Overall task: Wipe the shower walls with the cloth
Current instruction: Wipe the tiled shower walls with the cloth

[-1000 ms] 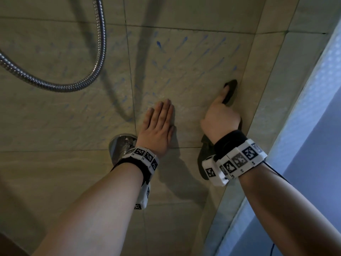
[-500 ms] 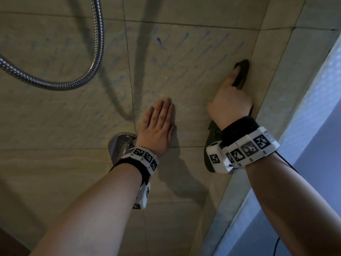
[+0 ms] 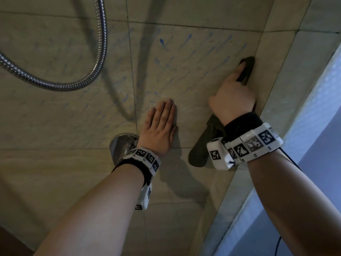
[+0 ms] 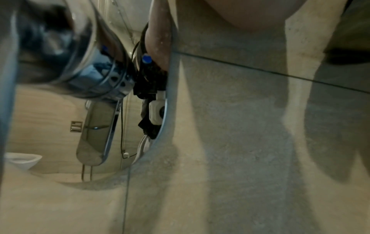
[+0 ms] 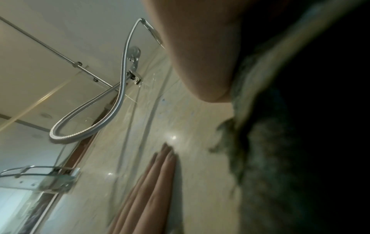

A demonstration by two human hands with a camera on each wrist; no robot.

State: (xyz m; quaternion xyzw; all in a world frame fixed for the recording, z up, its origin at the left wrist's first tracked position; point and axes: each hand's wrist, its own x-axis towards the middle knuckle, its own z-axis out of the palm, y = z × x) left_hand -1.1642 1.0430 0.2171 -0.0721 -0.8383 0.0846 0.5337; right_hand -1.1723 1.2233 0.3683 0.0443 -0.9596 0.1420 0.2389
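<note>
My right hand point(image 3: 233, 95) holds a dark cloth point(image 3: 202, 145) against the beige tiled shower wall point(image 3: 193, 80), close to the right corner. One finger reaches up into the cloth's top fold, and the rest of the cloth hangs below the wrist. In the right wrist view the cloth point(image 5: 270, 158) fills the right side under my palm. My left hand point(image 3: 162, 124) lies flat on the wall with straight fingers, left of the cloth. Blue streaks point(image 3: 164, 45) mark the tile above both hands.
A metal shower hose point(image 3: 60, 85) loops across the upper left of the wall. A chrome valve plate point(image 3: 121, 145) sits by my left wrist. A side wall point(image 3: 287, 71) and a frosted glass panel point(image 3: 317, 108) close off the right. A wire shelf point(image 5: 40, 177) hangs further left.
My right hand has slid the cloth up and to the right along the wall, toward the corner. The left hand has stayed flat in place.
</note>
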